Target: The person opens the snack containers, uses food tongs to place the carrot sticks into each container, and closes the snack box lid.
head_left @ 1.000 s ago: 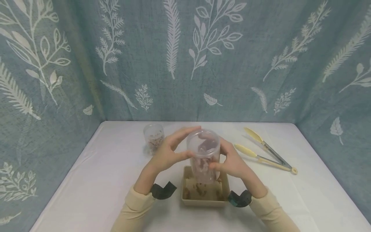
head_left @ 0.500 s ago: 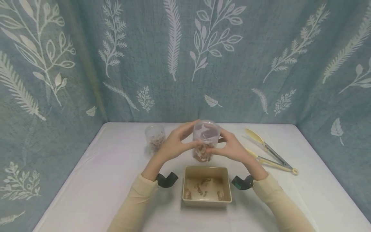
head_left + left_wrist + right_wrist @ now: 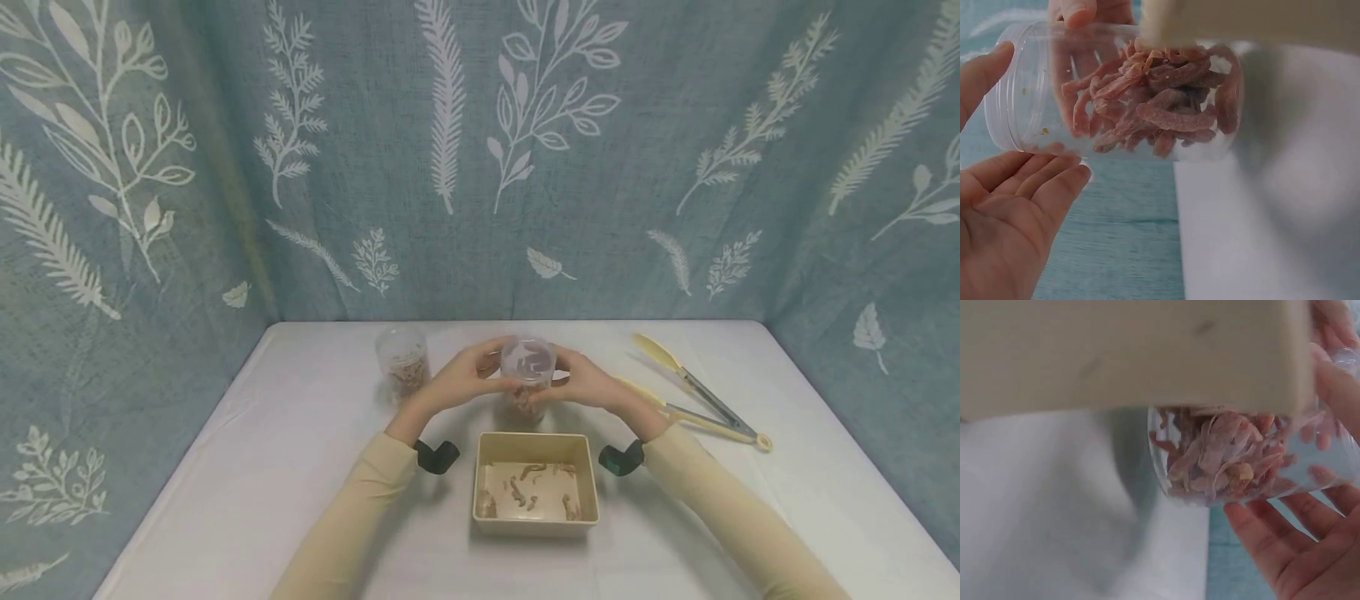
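Note:
A clear plastic jar [image 3: 527, 367] stands upright behind the beige box, between both hands. Reddish-brown dried strips, like meat jerky, fill its lower part [image 3: 1160, 103]. My left hand [image 3: 463, 379] holds the jar's left side, thumb in front and fingers toward the back. From the other side my right hand [image 3: 588, 382] grips it the same way. Whether the jar's base touches the table cannot be told. In front, the beige rectangular box [image 3: 536, 528] has several brown strips scattered on its floor.
A second clear jar [image 3: 402, 367] with similar strips stands at the back left. Yellow-tipped metal tongs [image 3: 708, 400] lie spread at the right, partly behind the right hand. A patterned blue-green curtain [image 3: 480, 167] surrounds the white table [image 3: 247, 500] at the back and sides.
Both hands have carried the jar from over the box away to the back, then lowered it behind the box. The box's inside has come into full view.

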The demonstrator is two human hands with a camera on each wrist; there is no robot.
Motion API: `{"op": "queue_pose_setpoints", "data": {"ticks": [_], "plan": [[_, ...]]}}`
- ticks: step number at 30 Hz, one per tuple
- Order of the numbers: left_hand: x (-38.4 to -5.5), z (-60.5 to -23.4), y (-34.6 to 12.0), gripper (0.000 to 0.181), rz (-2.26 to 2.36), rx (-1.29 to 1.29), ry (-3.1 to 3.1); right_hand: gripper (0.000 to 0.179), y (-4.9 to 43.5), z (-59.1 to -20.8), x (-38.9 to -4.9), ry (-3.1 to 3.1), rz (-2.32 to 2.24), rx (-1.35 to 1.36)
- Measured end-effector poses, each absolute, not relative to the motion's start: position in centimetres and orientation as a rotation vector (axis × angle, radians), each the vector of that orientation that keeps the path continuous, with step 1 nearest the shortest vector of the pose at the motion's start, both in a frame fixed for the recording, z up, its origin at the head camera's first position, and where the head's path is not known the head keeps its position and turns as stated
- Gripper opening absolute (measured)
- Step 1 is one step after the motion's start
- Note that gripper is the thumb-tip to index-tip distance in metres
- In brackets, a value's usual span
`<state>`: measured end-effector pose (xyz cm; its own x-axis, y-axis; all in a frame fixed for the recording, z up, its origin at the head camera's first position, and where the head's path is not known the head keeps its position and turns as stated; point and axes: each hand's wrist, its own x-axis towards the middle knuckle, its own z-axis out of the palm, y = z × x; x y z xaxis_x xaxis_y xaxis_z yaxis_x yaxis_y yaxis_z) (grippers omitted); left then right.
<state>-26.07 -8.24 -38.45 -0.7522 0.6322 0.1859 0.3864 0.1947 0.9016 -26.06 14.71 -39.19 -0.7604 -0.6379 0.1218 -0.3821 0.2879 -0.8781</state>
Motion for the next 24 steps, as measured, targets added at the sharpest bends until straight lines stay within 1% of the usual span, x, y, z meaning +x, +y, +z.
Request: {"op": "queue_pose_setpoints", "data": {"ticks": [5, 11, 15, 21, 24], "plan": [[-25.7, -38.1, -8.2, 0.064, 1.536, 1.018, 2.24, 0.078, 14.7, -40.8, -27.0, 2.324, -1.416, -0.945], [-25.9, -38.2, -8.3, 0.064, 1.504, 0.995, 2.238, 0.078, 15.1, -42.9, -28.5, 2.347, -1.393, -0.918], [-26.8, -38.8, -8.4, 0.065, 1.472, 0.979, 2.257, 0.079, 15.1, -43.0, -29.0, 2.328, -1.38, -0.93], [-28.7, -41.0, -8.6, 0.078, 1.4, 0.944, 2.344, 0.084, 15.1, -42.5, -29.2, 2.313, -1.337, -0.917], [-28.8, -40.6, -9.0, 0.081, 1.333, 0.951, 2.401, 0.09, 15.3, -41.7, -29.1, 2.319, -1.282, -0.88]]}}
